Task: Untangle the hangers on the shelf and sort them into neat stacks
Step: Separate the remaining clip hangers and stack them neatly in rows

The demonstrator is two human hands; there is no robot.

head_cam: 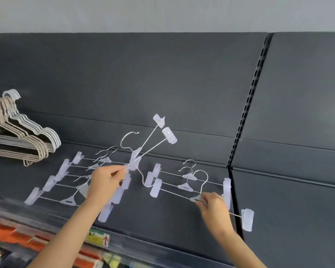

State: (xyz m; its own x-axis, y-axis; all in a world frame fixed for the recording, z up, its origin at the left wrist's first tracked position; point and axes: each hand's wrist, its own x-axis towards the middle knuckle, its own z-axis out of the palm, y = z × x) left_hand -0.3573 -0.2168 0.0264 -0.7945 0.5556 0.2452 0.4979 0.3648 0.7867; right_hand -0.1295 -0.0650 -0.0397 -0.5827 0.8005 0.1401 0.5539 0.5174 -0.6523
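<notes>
Presently, two tangled translucent-clip wire hangers [135, 157] are held tilted above the dark shelf [172, 219], bars slanting up-right, pinched at their lower end by the left hand [104, 182]; the right hand [213, 207] is clamped on the right stack's front hanger [156, 188].

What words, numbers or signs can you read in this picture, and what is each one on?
No words or numbers are legible.
Red arrow pointing up: on the yellow and white paper label on the dark shelf's front edge; its print is too blurred.
Orange packages below: blurred, unreadable.
Clear plastic clip hangers: no markings seen.
</notes>
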